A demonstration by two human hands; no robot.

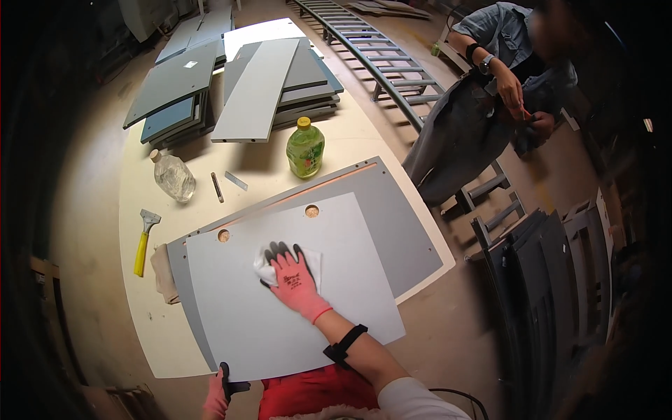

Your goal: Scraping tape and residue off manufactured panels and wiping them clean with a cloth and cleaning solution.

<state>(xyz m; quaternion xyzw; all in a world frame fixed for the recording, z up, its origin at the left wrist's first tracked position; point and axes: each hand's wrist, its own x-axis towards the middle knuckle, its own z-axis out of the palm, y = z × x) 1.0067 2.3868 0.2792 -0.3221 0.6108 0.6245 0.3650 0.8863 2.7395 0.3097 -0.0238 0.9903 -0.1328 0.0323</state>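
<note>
Head view, looking down on a workbench (140, 308): the person's right hand (294, 283), in a pink glove, presses flat with fingers spread on a white cloth (311, 262) lying on a pale grey panel (280, 329). The left hand (222, 392) grips that panel's near edge. The panel rests on a darker board (399, 217). A green bottle (305, 147), a clear bottle (172, 175) and a yellow-handled scraper (144, 241) lie beyond. If the left grip slackens, the panel could likely slide off the bench edge
</note>
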